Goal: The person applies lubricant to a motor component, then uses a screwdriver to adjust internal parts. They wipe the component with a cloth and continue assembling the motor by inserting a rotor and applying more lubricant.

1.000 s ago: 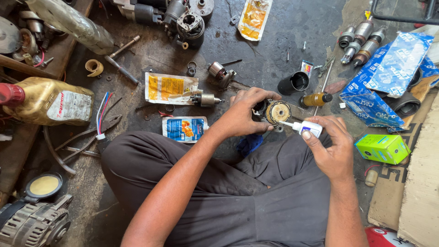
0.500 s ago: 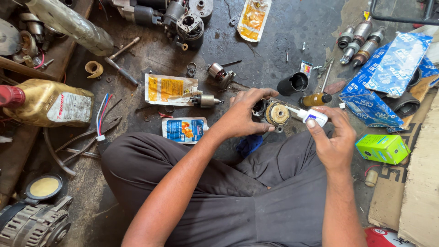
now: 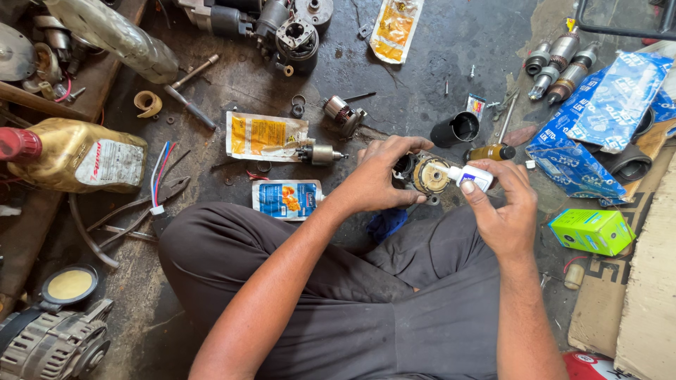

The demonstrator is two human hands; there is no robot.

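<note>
Far left, on the dirty floor [image 3: 422, 63]: one alternator [image 3: 49, 345] at the lower corner, one round yellow-filled lid [image 3: 69, 284] just above it, one gold oil bottle [image 3: 74, 156] with a red cap lying on its side, cap toward the left edge. One pair of pliers [image 3: 144, 207] lies beside it, handles toward lower left. Centre left: two flat sachets, one yellow [image 3: 264, 135] and one blue [image 3: 285, 198], well apart from a third yellow sachet [image 3: 396, 27] at the top edge. One small motor shaft [image 3: 320, 153] rests at the yellow sachet's right end, long axis left to right, thin tip pointing right. The person sits cross-legged in dark trousers [image 3: 338, 295]. The left hand [image 3: 377, 179] wraps its fingers closed around a round metal part [image 3: 428, 174], held above the lap at frame centre; the part's open brass-coloured face points up toward the camera. The right hand [image 3: 503, 207] pinches a small white tube [image 3: 470, 176] between thumb and fingers; the tube's long axis runs roughly left to right, nozzle pointing left at the part's face, tip touching or just short of it, cannot tell which. Behind the hands: one black cup-shaped sleeve [image 3: 456, 129]. Right: three armatures [image 3: 560, 63] side by side, blue plastic bags [image 3: 598, 123], one green box [image 3: 591, 231].
</note>
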